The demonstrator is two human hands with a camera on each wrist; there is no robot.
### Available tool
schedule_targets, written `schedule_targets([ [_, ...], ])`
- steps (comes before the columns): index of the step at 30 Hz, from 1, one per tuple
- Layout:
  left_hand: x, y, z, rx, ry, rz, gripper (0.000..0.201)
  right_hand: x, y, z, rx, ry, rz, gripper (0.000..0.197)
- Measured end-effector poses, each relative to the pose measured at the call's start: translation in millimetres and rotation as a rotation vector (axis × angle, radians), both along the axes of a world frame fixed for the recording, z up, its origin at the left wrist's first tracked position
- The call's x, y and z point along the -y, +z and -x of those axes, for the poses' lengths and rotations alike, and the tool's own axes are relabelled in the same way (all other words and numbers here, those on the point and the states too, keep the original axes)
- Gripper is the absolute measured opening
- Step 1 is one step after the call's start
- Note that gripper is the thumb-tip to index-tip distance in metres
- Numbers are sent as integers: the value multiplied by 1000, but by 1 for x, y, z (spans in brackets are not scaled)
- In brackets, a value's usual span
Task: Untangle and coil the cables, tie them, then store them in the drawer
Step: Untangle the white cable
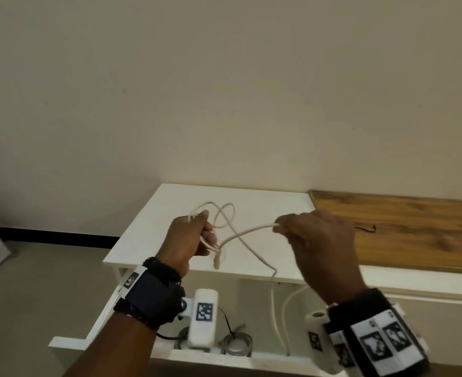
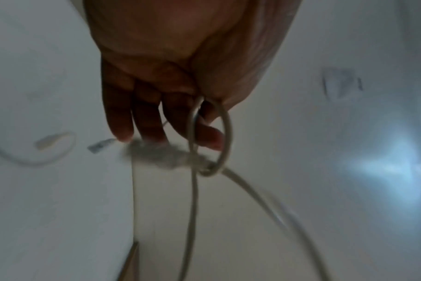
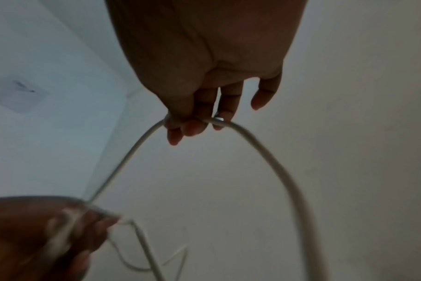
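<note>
Both hands' fingers grip white cable (image 1: 247, 230); only head view shows open drawer (image 1: 251, 322), coiled cables inside

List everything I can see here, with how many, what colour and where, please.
white cable: one, off-white, stretched between both hands above the white cabinet, its tail hanging into the drawer
coiled cables: two, grey, lying in the drawer
black tie: one, thin, on the wooden top
white cabinet: one, against the wall
drawer: one, white, pulled open
wooden top: one, brown, right of the white cabinet
wall: cream, behind
wrist cameras: two, white, one on each wrist strap
left hand: one, gripping loops of the white cable
right hand: one, fingers pinching the white cable
</note>
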State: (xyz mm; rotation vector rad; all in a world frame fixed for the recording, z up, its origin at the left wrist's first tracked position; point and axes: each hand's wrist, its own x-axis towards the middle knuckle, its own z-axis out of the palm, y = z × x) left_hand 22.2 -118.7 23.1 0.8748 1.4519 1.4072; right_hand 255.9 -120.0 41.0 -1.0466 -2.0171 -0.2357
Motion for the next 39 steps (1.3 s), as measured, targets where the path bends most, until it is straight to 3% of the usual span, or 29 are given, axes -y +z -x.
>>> schedule_targets([
  [3,-4,-10,33,173,147,39,33,-5,21,-35,-315,-67,8,18],
  [6,-4,-16,65,204,228,46,33,-8,34,-64,-493,-199,23,16],
  [9,-6,-10,73,206,80,9,28,-10,38,-81,-560,-235,23,21],
  [14,-1,10,52,301,-173,-99,44,-15,51,-118,-680,-252,30,29],
  [18,0,34,49,349,-142,-118,41,-38,70,-178,-688,-358,121,28],
  [20,8,48,45,220,-119,-112,36,-48,72,-216,-603,-452,228,30],
  [22,20,63,38,-19,-140,-120,35,-51,68,-252,-513,-562,374,32],
  [25,35,87,22,-451,-226,-123,40,-47,45,-307,-244,-766,586,29],
  [28,44,110,4,-972,-206,-129,47,-49,2,-368,54,-882,859,55],
  [30,52,126,-11,-1151,-214,-189,50,-28,8,-369,231,-857,887,54],
  [32,57,141,-27,-1205,-250,-265,54,14,64,-308,269,-837,770,47],
  [35,66,165,-55,-1245,-412,-341,30,68,129,-205,210,-479,484,23],
  [37,74,181,-71,-1241,-542,-405,14,93,150,-137,108,-160,487,34],
  [39,81,192,-84,-1290,-612,-459,15,107,157,-84,77,17,571,46],
])
